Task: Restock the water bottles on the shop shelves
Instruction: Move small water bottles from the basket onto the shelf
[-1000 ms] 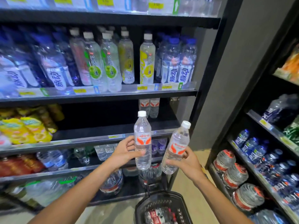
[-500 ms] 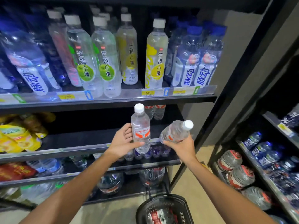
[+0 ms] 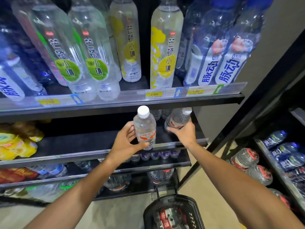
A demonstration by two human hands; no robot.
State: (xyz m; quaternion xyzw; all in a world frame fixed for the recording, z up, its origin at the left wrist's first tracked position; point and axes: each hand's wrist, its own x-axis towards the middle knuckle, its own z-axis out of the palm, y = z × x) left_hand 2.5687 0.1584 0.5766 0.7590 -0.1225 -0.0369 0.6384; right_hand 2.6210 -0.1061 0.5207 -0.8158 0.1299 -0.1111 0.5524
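— Two clear plastic water bottles with white caps and red-orange labels, one in each hand. Which is which?

— The left hand wraps around the upright water bottle, thumb across its lower front, fingers behind. It stands in front of the black middle shelf, at the shelf's front edge.

— And the other?

— The right hand grips the tilted water bottle from beneath, its cap leaning to the right and far, reaching in under the upper shelf toward the far right part of the middle shelf.

— What is already back there?

— A few similar clear bottles stand at the far end, just behind the two held ones.

— And around them?

— Tall bottles with green and yellow labels line the upper shelf, with blue-labelled bottles to their right. Yellow snack packets lie at the left of the middle shelf. Near, on the floor, sits a black shopping basket with more bottles inside.
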